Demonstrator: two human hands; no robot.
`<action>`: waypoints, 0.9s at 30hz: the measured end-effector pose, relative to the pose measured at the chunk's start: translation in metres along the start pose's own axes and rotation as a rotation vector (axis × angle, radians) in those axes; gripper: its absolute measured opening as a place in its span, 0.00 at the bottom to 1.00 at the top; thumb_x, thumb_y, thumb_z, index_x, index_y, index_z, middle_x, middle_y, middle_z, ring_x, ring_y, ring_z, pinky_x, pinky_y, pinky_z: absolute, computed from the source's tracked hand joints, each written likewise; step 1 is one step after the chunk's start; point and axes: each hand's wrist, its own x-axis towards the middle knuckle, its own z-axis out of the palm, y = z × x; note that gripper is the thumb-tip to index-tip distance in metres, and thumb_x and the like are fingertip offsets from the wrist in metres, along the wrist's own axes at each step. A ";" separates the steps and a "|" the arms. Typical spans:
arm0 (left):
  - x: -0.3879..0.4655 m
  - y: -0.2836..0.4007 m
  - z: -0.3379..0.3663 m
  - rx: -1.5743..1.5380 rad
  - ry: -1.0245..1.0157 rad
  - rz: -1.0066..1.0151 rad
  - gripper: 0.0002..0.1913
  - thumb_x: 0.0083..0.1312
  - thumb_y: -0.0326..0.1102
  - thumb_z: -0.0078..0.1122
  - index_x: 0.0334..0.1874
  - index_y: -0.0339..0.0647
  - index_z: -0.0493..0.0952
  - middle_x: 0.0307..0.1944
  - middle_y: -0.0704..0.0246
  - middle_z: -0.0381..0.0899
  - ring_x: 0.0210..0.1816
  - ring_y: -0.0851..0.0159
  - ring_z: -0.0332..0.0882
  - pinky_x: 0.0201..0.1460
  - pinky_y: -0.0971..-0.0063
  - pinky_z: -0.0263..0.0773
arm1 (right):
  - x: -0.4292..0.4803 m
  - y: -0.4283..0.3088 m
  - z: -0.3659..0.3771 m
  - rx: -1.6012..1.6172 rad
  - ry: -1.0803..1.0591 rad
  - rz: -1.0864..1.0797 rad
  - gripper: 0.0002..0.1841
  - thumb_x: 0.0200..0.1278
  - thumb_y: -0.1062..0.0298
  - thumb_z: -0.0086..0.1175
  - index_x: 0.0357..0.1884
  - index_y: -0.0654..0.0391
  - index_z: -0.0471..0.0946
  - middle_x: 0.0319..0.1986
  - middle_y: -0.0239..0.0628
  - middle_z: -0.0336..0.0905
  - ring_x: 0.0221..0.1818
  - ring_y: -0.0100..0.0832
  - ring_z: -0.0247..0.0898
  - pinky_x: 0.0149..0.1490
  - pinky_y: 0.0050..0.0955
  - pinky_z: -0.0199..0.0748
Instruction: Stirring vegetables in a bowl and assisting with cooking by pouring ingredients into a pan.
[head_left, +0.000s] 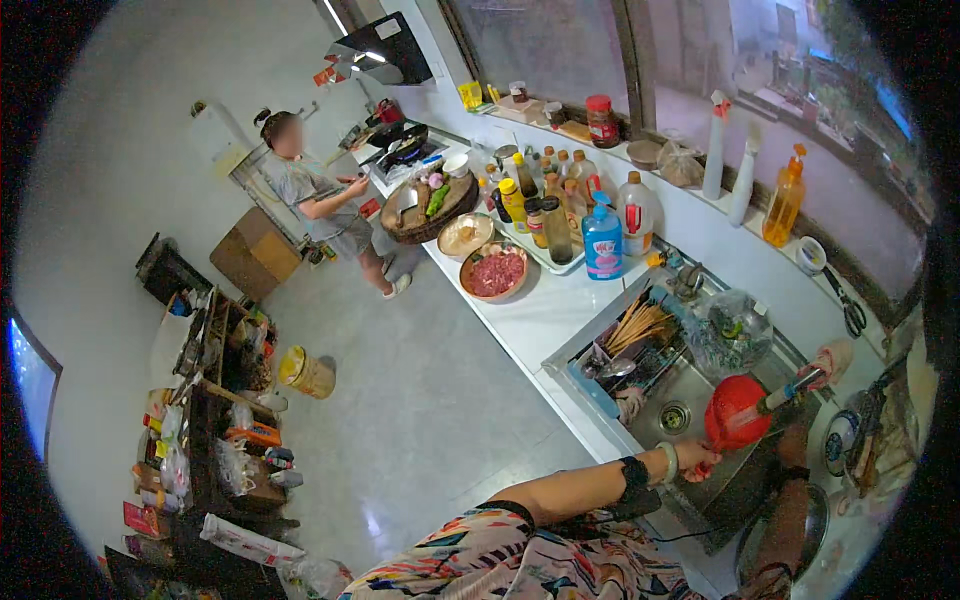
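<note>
My left hand grips the edge or short handle of a red plastic scoop over the stainless steel sink. The scoop lies under the spout of the faucet, and a clear stream appears to run into it. My right hand is in shadow at the right side of the sink, below the faucet. Its fingers are too dark to make out. A clear plastic bag with greens rests at the sink's back edge. Bamboo chopsticks stand in a holder beside a metal spoon.
On the white counter stand a bowl of minced meat, a blue pump bottle and several seasoning bottles. A round chopping block holds a cleaver. A person stands near the stove. Scissors lie on the sill.
</note>
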 end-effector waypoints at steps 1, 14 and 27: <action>0.000 -0.002 -0.001 0.008 -0.008 -0.012 0.15 0.61 0.45 0.56 0.33 0.39 0.71 0.21 0.65 0.75 0.16 0.68 0.71 0.15 0.75 0.69 | -0.002 0.000 0.000 0.004 -0.003 -0.002 0.23 0.60 0.59 0.48 0.54 0.60 0.66 0.47 0.49 0.69 0.52 0.44 0.63 0.57 0.38 0.61; 0.012 -0.003 -0.017 -0.211 -0.038 -0.059 0.14 0.60 0.40 0.58 0.39 0.40 0.68 0.24 0.63 0.74 0.21 0.63 0.74 0.22 0.68 0.74 | 0.000 -0.008 0.007 0.009 -0.045 0.001 0.22 0.59 0.58 0.49 0.53 0.60 0.67 0.45 0.48 0.70 0.51 0.43 0.64 0.55 0.38 0.62; 0.010 0.001 -0.024 -0.132 0.000 -0.093 0.14 0.60 0.40 0.59 0.39 0.39 0.69 0.25 0.63 0.76 0.22 0.66 0.77 0.22 0.72 0.76 | 0.005 -0.013 0.007 0.011 -0.069 0.003 0.22 0.59 0.57 0.49 0.53 0.59 0.68 0.44 0.47 0.71 0.49 0.42 0.65 0.54 0.37 0.63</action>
